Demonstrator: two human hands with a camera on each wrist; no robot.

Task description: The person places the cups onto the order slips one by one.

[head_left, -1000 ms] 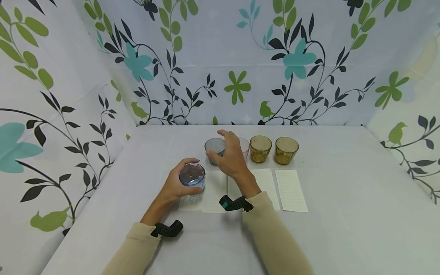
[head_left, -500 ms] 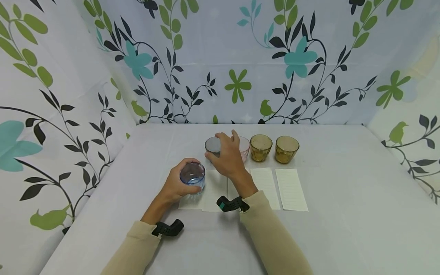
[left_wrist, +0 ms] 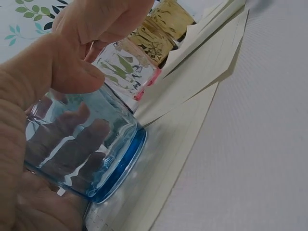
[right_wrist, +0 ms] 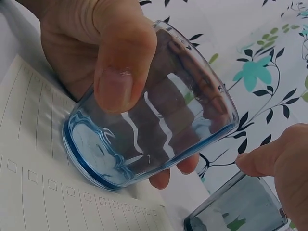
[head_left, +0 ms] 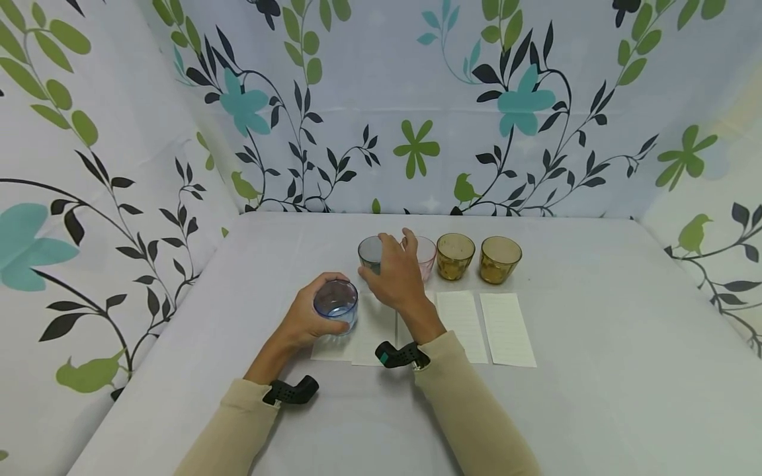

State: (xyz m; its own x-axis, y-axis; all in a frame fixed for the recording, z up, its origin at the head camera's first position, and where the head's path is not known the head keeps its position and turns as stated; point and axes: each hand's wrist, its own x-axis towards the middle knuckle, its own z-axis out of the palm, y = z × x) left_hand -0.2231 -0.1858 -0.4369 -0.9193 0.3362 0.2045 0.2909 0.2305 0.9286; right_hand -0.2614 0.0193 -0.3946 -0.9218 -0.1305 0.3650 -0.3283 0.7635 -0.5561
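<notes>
A clear blue glass (head_left: 337,304) is held in my left hand (head_left: 305,319), thumb on its near side and fingers round the far side. It is upright over the leftmost lined paper sheet (left_wrist: 159,159); whether its base touches the paper cannot be told. My right hand (head_left: 400,272) grips a grey-blue glass (head_left: 370,251) in the back row, its thumb at the rim in the right wrist view. Part of this grey-blue glass (right_wrist: 240,207) is hidden by the hand. Just right of that hand stands a pink-tinted glass (head_left: 426,254), partly covered.
Two amber glasses (head_left: 455,258) stand side by side at the right end of the row. Several lined paper sheets (head_left: 508,330) lie in front of the glasses on the white tabletop (head_left: 595,344). A leaf-patterned cloth (head_left: 357,79) hangs behind.
My right hand has come in closer round the grey-blue glass, its thumb and fingers drawing together. My left hand and the blue glass have hardly moved.
</notes>
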